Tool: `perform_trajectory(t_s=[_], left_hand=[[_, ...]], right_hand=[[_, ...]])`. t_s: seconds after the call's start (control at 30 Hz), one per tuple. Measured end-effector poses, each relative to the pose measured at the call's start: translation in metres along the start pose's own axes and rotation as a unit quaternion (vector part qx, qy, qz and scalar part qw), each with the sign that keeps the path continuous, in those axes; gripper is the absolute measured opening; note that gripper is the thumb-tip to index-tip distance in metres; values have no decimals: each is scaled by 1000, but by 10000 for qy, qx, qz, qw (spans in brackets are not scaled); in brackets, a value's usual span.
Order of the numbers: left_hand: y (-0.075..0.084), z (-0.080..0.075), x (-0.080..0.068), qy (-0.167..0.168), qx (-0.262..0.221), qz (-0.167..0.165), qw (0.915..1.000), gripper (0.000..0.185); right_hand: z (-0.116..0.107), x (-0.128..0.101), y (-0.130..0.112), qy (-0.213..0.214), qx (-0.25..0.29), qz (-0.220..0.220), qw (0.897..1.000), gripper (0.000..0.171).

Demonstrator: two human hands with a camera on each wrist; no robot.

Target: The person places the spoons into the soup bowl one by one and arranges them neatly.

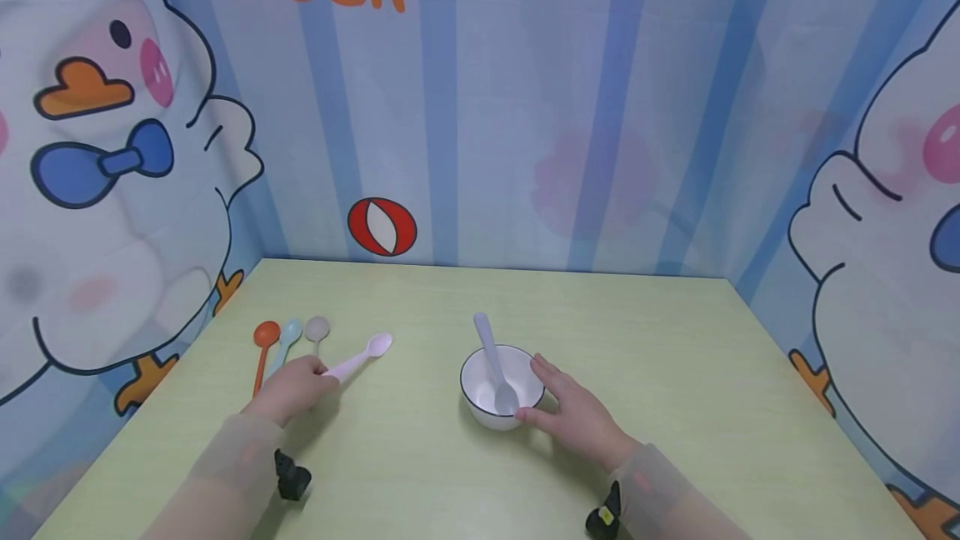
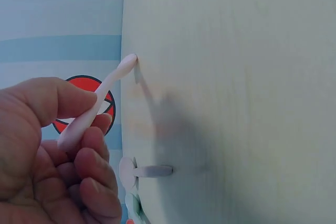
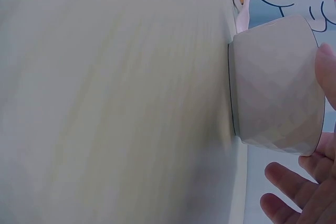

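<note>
My left hand (image 1: 296,386) pinches the handle of a pale pink spoon (image 1: 360,357), lifted off the table with its bowl end pointing up and right; the left wrist view shows the pink spoon (image 2: 97,106) between thumb and fingers. My right hand (image 1: 573,415) cups the right side of a white bowl (image 1: 501,386) with a dark rim, thumb and fingers against its wall. A pale lilac spoon (image 1: 493,361) stands in the bowl, handle leaning back. The right wrist view shows the bowl's (image 3: 275,85) outer wall close up, with fingertips (image 3: 294,200) beside it.
Three spoons lie side by side left of my left hand: orange (image 1: 263,344), light blue (image 1: 287,338) and grey (image 1: 317,330). The pale green table (image 1: 637,340) is walled by a blue striped cartoon backdrop on three sides.
</note>
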State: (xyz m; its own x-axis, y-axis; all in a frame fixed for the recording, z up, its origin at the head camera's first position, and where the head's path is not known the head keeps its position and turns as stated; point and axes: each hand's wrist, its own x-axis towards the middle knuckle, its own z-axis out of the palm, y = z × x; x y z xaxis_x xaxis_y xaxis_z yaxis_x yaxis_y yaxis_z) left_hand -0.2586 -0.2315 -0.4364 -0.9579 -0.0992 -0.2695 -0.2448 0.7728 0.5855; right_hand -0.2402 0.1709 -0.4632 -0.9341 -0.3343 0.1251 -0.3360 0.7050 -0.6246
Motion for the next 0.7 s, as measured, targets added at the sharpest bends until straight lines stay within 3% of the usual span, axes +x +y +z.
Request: perform_trajectory(t_s=[0.5,0.63,0.7], left_hand=[[-6,2,2,710,-1133,-12,9910,46],[-6,4,3,853,-1527,-25,9846,49],[-5,6,3,920,-1896,-24,9775,49]], right_hand=[[-1,-1,-1,-42,-14,39,10000,86],[-1,-1,-1,-46,-25,62,10000,86],[0,-1,-1,-39,-38,73,10000,86]])
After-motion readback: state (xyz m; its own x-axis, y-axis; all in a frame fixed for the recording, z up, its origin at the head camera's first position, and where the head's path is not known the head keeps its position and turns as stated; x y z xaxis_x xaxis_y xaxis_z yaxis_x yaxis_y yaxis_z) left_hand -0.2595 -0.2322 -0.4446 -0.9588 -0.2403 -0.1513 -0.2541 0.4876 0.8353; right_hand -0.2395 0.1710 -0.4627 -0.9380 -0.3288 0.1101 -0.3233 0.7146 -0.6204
